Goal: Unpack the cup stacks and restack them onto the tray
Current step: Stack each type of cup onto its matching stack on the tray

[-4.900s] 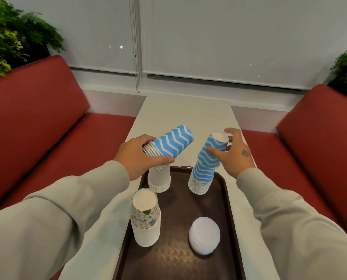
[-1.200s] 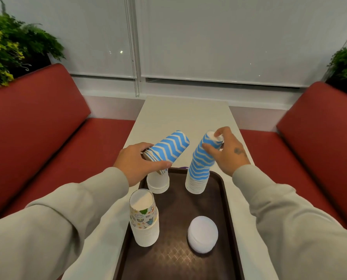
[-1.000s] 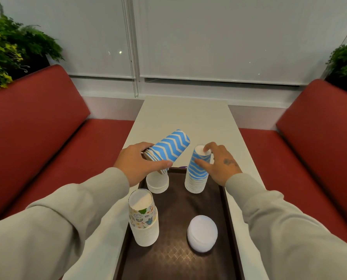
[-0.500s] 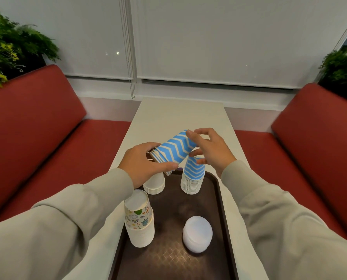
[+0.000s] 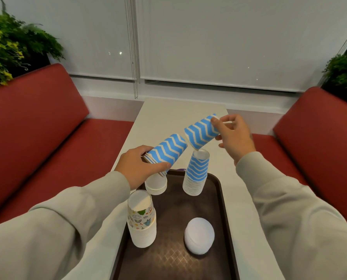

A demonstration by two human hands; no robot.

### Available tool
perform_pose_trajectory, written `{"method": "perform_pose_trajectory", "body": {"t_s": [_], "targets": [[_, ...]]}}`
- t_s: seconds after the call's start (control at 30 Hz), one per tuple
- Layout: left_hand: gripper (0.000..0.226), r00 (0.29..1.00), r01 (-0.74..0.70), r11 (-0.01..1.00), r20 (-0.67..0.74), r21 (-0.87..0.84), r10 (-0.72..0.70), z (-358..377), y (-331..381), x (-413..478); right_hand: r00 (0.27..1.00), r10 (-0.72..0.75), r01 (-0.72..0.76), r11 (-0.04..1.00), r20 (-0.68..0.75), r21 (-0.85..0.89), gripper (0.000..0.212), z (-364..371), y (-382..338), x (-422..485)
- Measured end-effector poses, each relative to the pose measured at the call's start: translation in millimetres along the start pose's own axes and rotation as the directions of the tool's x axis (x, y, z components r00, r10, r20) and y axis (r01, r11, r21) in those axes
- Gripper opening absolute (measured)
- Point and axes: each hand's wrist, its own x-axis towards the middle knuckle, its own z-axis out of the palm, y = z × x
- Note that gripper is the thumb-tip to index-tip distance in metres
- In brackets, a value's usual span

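1. Left hand grips a tilted stack of blue-and-white zigzag paper cups at the rim end, thumb under and fingers curled over. The stack is held in the air over the tray's far-left corner.
2. Right hand pinches a single blue-and-white zigzag cup at its base end with thumb and fingertips. The cup is tilted, mouth down-left, right over the zigzag tray stack; touching it or just clear, cannot tell. There is a small gap to the left-hand stack.
3. Dark brown plastic tray on the off-white table holds four upside-down stacks:
   - far right: the zigzag tray stack, white rims bunched at the bottom
   - far left: plain white cup stack, top hidden by the left hand
   - near left: tall cartoon-print stack, white rims below
   - near right: low white cup stack
4. Red padded benches on both sides of the table.
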Motion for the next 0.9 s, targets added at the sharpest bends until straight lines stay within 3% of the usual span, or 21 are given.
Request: {"method": "perform_pose_trajectory", "body": {"t_s": [0.07,0.23,0.47,0.63,0.9], "targets": [[0.052,0.999,0.030,0.999,-0.034,-0.042,-0.031,-2.7,-3.7,2.8,0.997,-0.082,0.080,0.989,-0.010,-0.125,0.030,-3.1,0.5,0.5],[0.051,0.998,0.047,0.996,-0.048,-0.077,-0.051,-3.4,-4.1,3.9,0.977,-0.175,0.209,0.882,0.119,-0.422,0.031,0.1,14.6,-10.5],[0.053,0.998,0.046,0.995,-0.033,-0.084,-0.049,-4.7,-4.2,1.6,0.962,-0.251,0.272,0.831,0.108,-0.485,0.033,7.4,10.8,-15.1],[0.054,0.998,0.057,0.995,-0.033,-0.084,-0.060,-5.2,-7.0,1.3,0.963,-0.212,0.268,0.767,0.164,-0.583,0.035,7.9,20.6,-16.9],[0.055,0.999,0.046,0.994,-0.011,-0.099,-0.047,-1.6,-4.3,2.0,0.959,-0.024,0.221,0.689,0.284,-0.690,0.038,17.3,63.3,-31.1]]}}
